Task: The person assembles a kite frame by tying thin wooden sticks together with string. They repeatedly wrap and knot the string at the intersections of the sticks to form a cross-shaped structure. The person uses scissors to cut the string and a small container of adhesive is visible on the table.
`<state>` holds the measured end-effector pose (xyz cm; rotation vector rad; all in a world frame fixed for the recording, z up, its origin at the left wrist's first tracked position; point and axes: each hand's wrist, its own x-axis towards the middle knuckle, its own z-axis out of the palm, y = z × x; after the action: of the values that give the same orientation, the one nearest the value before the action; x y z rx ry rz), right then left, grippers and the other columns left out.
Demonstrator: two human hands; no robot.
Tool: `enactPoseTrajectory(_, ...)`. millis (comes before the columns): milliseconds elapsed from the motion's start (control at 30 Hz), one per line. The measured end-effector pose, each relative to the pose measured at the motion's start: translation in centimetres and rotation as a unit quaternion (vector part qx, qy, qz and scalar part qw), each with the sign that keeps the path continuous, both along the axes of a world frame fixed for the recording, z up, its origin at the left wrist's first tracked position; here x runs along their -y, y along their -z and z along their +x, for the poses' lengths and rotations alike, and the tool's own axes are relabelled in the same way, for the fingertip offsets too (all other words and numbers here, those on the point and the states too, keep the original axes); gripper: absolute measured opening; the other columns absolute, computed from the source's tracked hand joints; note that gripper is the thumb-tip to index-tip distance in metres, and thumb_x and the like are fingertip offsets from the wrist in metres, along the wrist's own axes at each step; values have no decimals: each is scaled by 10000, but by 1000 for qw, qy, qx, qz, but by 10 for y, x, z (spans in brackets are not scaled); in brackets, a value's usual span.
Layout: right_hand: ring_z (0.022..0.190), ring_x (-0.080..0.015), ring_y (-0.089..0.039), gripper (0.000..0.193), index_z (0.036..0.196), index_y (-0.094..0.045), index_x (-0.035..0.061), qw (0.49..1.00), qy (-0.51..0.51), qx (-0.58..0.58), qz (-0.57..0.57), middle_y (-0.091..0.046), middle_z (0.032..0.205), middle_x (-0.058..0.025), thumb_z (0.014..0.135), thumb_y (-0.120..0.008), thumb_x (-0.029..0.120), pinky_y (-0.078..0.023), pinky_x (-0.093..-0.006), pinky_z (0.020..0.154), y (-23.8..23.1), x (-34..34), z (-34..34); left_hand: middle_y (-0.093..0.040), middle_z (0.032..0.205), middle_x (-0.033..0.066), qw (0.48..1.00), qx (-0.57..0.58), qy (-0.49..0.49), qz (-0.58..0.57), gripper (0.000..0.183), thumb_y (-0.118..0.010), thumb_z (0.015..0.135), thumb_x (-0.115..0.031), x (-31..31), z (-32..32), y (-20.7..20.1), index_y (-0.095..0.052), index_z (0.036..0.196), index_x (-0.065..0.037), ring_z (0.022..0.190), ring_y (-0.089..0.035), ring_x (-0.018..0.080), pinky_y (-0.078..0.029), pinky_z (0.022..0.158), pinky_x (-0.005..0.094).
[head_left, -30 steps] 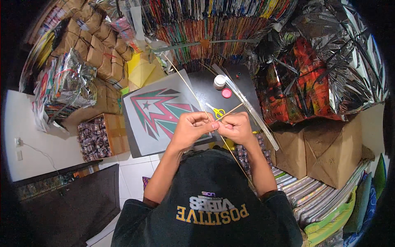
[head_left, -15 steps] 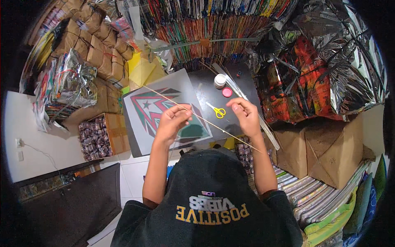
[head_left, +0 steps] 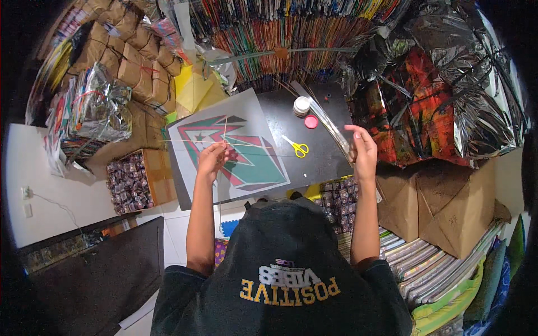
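Note:
My left hand (head_left: 212, 159) is closed in a pinch on thin bamboo sticks (head_left: 188, 141), where a long one lying sideways meets one pointing away from me. They are held over a sheet with a red, green and black angular design and a star (head_left: 255, 162). My right hand (head_left: 364, 152) is raised at the right, index finger stretched out and the other fingers curled. A fine thread (head_left: 291, 155) seems to run from the sticks toward it; its end at the fingers is hard to make out. Yellow-handled scissors (head_left: 301, 149) lie between the hands.
On the dark table (head_left: 322, 168) are a white jar (head_left: 301, 106), a pink lid (head_left: 311, 121) and a bundle of thin strips (head_left: 330, 126). Stacked colourful sheets (head_left: 280, 33) rise behind. Wrapped bundles (head_left: 414, 106) and brown cartons (head_left: 454, 207) flank the right; a box of small packets (head_left: 130, 185) is left.
My left hand has moved left and turned the sticks, so the long one lies nearly level. My right hand has moved right, away from the left.

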<state>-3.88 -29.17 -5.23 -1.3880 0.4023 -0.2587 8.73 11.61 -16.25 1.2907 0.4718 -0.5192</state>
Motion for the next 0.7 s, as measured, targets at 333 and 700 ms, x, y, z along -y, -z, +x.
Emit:
enactPoseTrajectory(333,502,15,-266,249,1143,-673,65,1000,0,-12,17,-335,643,126,1046,-538,250,-205,-193,444,13,-5,-4,-720,991,89,989,18,57,134,274,-649,891,-128,-12,3,49,-696,1111,27,890,-671,160,-505,808,293)
enactPoseTrajectory(700,577,7,-315,262,1193,-643,87,986,-102,-50,122,-395,710,88,1003,-467,125,-215,-180,466,11,-33,-3,-701,996,87,972,140,60,178,343,-653,942,-149,33,-20,3,-658,1245,12,894,-633,133,-498,826,275)
